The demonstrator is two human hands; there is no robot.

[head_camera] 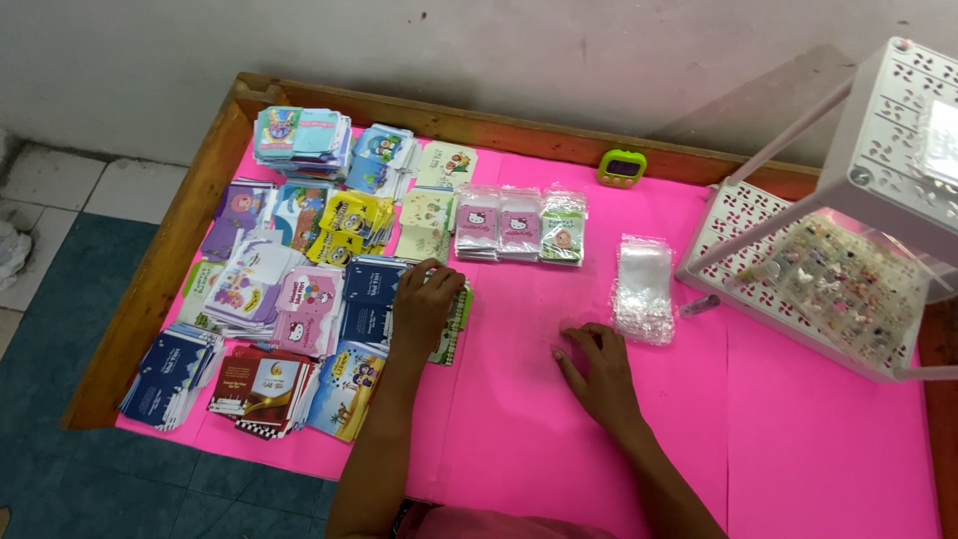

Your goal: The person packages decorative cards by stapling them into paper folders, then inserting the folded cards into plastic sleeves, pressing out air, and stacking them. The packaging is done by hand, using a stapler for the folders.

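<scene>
Bright pink paper covers a low wooden-framed table (160, 279) set against a pale wall, with tiled floor showing at the left.

From the head camera, the left half of the pink surface is crowded with stacks of small printed cards (269, 289), grouped by design, apparently so that each kind stays sorted and easy to pick from. Farther back, near the middle, three short piles of cards already sealed in clear sleeves (519, 225) stand in a row. A small green timer (622, 168) sits by the far rail.

The left hand (424, 304) lies palm down on a card stack (454, 324) at the right edge of the sorted piles, fingers curled over its far edge; whether it has pinched a card I cannot tell. The right hand (599, 369) rests flat and spread on the bare pink paper, holding nothing, its fingertips just beside a loose pile of empty clear plastic sleeves (644, 289) that lies within easy reach.

At the right a white perforated rack (743, 215) stands on the table, its lower tray holding many tiny mixed trinkets (848, 284), too small to identify. A small tube-like object (701, 304) lies touching the tray's near-left edge.
</scene>
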